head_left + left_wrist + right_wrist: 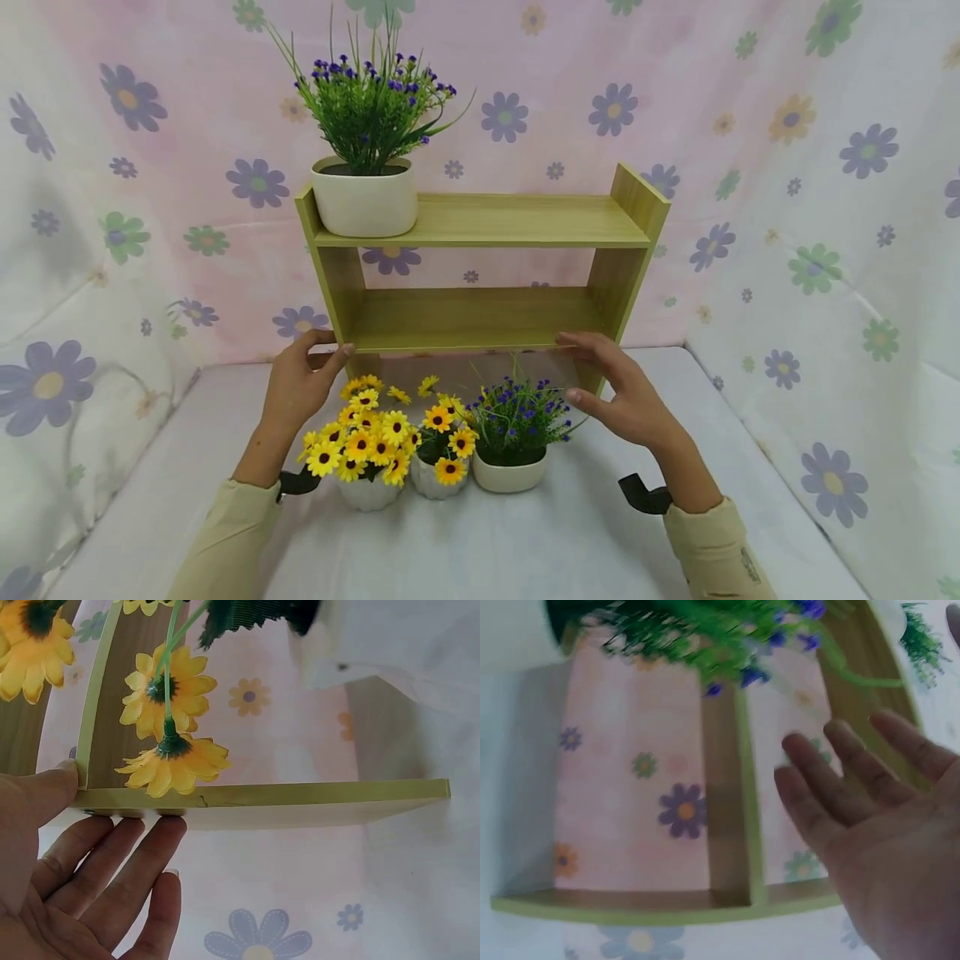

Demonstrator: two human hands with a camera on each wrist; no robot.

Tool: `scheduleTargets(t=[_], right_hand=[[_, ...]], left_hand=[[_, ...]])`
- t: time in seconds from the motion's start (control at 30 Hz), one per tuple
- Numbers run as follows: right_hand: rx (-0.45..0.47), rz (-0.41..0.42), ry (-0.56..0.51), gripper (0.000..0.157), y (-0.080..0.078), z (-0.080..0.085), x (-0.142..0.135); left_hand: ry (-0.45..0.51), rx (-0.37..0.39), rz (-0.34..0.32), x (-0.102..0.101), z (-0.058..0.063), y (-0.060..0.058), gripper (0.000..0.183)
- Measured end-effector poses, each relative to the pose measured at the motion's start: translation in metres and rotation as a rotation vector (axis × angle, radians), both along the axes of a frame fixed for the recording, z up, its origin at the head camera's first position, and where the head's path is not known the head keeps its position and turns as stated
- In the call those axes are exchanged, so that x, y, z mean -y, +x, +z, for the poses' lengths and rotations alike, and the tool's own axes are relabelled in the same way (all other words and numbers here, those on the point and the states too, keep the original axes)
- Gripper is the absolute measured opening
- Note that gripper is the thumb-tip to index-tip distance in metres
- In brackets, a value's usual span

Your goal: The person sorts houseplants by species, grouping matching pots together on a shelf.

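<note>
A two-tier wooden shelf [480, 321] stands on the white surface. My left hand [300, 379] pinches its left side panel [315, 793] near the lower board. The thumb lies on the front edge and the fingertips touch the panel's outer face. My right hand [626, 392] is by the right end of the lower board, fingers spread and holding nothing. In the right wrist view the right hand [900, 817] appears apart from the wood, slightly blurred. Two pots of yellow flowers [367, 450] [442, 467] and a purple-flowered pot [510, 475] stand in front.
A larger white pot with purple flowers [365, 200] sits at the left end of the top board. Behind and at both sides hangs a flower-patterned cloth [750, 167]. A white cloth [450, 558] covers the table.
</note>
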State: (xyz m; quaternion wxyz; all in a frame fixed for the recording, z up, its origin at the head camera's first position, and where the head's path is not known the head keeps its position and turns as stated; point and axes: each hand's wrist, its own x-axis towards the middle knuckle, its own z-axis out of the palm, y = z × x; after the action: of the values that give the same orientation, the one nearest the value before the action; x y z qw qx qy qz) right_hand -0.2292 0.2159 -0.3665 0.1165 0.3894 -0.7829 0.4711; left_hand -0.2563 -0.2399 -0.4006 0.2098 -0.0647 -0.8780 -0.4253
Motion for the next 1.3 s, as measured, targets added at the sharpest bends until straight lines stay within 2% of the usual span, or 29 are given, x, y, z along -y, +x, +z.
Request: scheduleTargets(t=[0.1, 0.27, 0.4, 0.5, 0.67, 0.8, 0.93, 1.03, 1.17, 1.3], right_hand=[[0.032, 0.063, 0.010, 0.075, -0.006, -0.007, -0.008], [0.127, 0.176, 0.024, 0.073, -0.014, -0.019, -0.020], [0.217, 0.289, 0.011, 0.084, -0.021, -0.032, -0.029], [0.289, 0.314, 0.036, 0.090, -0.026, -0.043, -0.032], [0.401, 0.248, 0.152, 0.095, -0.030, -0.058, -0.029], [0.506, 0.160, 0.292, 0.110, -0.029, -0.069, -0.023], [0.527, 0.047, 0.453, 0.129, -0.024, -0.073, -0.015], [0.542, -0.051, 0.535, 0.135, -0.019, -0.075, -0.006], [0.575, -0.088, 0.522, 0.127, -0.014, -0.083, 0.010], [0.497, -0.013, 0.455, 0.118, -0.016, -0.094, 0.020]], left_hand=[[0.000, 0.000, 0.000, 0.000, -0.001, -0.001, 0.052], [0.001, 0.012, -0.002, 0.000, 0.000, 0.000, 0.053], [0.002, 0.025, -0.003, -0.001, 0.000, 0.000, 0.054], [0.005, 0.032, -0.005, -0.001, 0.001, 0.000, 0.054], [0.003, 0.026, -0.003, -0.001, 0.001, -0.001, 0.053], [0.001, 0.016, -0.004, -0.001, 0.001, 0.000, 0.053], [-0.001, 0.012, -0.001, -0.001, 0.001, 0.002, 0.052], [-0.004, 0.010, 0.002, -0.001, 0.002, 0.002, 0.051], [-0.005, 0.006, 0.003, -0.001, 0.002, 0.002, 0.051], [-0.006, 0.009, 0.003, -0.001, 0.000, 0.000, 0.053]])
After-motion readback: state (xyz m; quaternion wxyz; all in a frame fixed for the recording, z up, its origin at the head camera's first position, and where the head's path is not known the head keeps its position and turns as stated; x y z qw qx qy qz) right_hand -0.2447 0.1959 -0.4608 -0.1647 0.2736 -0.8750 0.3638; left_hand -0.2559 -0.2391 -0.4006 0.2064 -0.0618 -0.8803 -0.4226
